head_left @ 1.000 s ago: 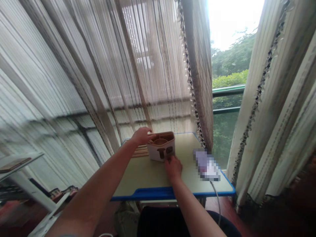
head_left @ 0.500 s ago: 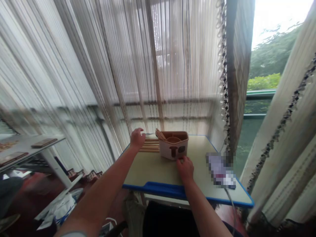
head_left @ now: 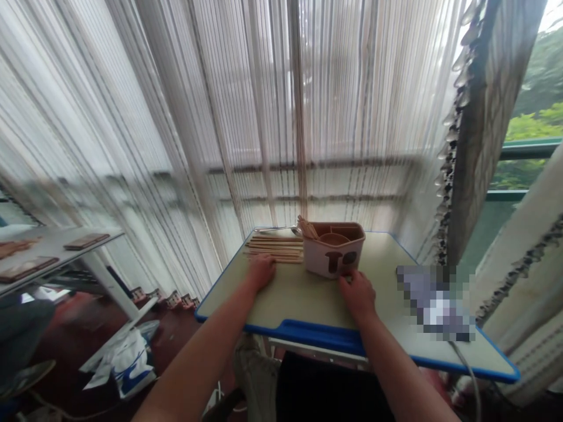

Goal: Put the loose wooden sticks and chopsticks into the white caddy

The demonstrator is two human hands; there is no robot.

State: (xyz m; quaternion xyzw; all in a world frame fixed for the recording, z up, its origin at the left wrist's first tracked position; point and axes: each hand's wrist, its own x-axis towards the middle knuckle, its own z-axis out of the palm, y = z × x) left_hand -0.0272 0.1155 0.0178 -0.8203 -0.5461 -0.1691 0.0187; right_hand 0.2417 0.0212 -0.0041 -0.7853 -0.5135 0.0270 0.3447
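My left hand [head_left: 263, 271] rests low on the table at the near edge of a row of wooden chopsticks [head_left: 277, 242]. Its fingers look stretched out over the tabletop, partly hidden by the back of the hand. A utensil holder [head_left: 323, 258], pale outside and brown inside, stands right of the row. Several light sticks [head_left: 307, 225] lean out of its left corner, and a round brown piece [head_left: 334, 239] sits inside. Against the holder's lower front is my right hand [head_left: 358, 293], fingers curled in, nothing visible in them. Behind the chopsticks lies a metal spoon [head_left: 295, 230].
The table [head_left: 303, 305] has a blue rim. A blurred-out object [head_left: 435, 302] with a cable lies on its right side. At far left a white shelf [head_left: 83, 255] carries flat brown items. A white and blue bag [head_left: 132, 360] is on the floor. Striped curtains [head_left: 246, 117] hang behind.
My left hand has come back from the far end of the chopsticks to their near edge and lowered. The right hand stays by the holder. The view has swung left.
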